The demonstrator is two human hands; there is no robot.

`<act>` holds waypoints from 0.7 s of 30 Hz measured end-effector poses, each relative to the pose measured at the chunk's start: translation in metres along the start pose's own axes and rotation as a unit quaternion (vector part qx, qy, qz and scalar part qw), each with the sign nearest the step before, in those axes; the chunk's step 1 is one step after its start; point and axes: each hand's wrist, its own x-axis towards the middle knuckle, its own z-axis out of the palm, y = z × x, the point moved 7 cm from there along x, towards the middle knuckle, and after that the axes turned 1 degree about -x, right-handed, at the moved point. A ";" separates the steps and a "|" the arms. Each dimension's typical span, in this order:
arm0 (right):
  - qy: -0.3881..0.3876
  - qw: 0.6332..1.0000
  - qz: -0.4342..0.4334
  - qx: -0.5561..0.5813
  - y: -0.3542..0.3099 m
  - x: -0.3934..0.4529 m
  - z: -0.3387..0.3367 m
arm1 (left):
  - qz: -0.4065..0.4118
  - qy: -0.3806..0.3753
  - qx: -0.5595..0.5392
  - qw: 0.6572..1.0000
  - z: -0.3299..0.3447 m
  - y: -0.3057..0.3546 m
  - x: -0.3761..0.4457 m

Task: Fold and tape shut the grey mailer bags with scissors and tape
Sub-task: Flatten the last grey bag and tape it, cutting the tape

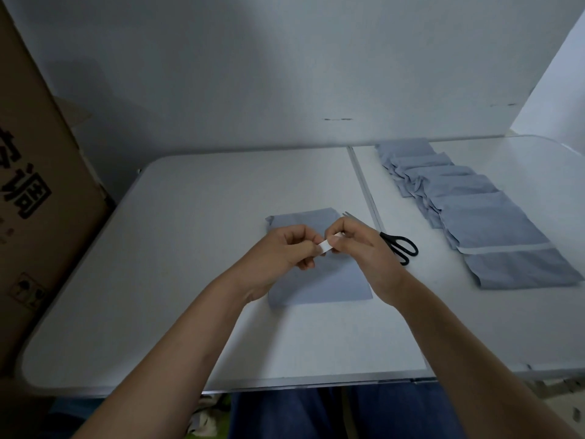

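Left hand (286,251) and right hand (357,245) pinch a white tape strip (326,245). They partly cover the mailer bag (319,280) and scissors (400,245).

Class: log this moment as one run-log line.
left hand: pinches tape strip | right hand: pinches strip | mailer bag: flat beneath | scissors: idle

Both the left hand (285,248) and right hand (357,245) pinch a white tape strip (326,246) above a grey mailer bag (329,280). Black-handled scissors (400,245) lie just right. A row of bags (468,204) sits farther right.
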 end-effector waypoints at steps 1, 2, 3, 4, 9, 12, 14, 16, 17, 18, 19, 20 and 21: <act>-0.001 1.000 -0.002 -0.005 -0.001 0.000 0.000 | 0.000 0.000 -0.004 1.000 0.000 0.000 0.000; -0.002 1.000 -0.003 -0.010 -0.001 -0.001 0.000 | 0.001 -0.001 -0.006 1.000 0.001 0.000 -0.001; -0.003 1.000 -0.004 -0.015 -0.002 -0.001 0.001 | 0.003 0.000 -0.007 1.000 0.001 0.001 -0.001; -0.003 1.000 -0.006 -0.018 -0.003 -0.001 0.001 | 0.005 0.000 -0.006 1.000 0.001 0.001 -0.001; -0.005 1.000 0.000 -0.028 0.001 -0.001 0.000 | 0.006 0.000 -0.002 1.000 0.002 0.000 -0.003; -0.009 1.000 0.000 -0.017 0.003 -0.001 0.001 | 0.007 0.010 0.003 1.000 0.003 -0.001 -0.004; -0.008 1.000 -0.003 -0.006 0.003 -0.002 0.001 | 0.002 0.007 -0.004 1.000 0.003 -0.003 -0.005; -0.005 1.000 -0.003 0.009 0.005 -0.002 -0.001 | -0.007 -0.029 -0.042 0.999 0.006 -0.006 -0.005; -0.006 1.000 -0.002 0.017 0.006 -0.002 -0.002 | -0.011 -0.048 -0.068 0.996 0.008 -0.006 -0.006; -0.008 1.000 -0.002 0.024 0.007 -0.002 -0.003 | -0.013 -0.058 -0.084 0.995 0.009 -0.006 -0.006; -0.010 1.000 -0.003 0.028 0.007 -0.002 -0.003 | -0.014 -0.056 -0.088 0.994 0.010 -0.006 -0.005; -0.012 1.000 -0.003 0.029 0.008 -0.003 -0.002 | -0.013 -0.047 -0.082 0.995 0.009 -0.006 -0.005; -0.012 0.999 -0.003 0.029 0.009 -0.003 -0.002 | -0.013 -0.037 -0.076 0.996 0.009 -0.007 -0.004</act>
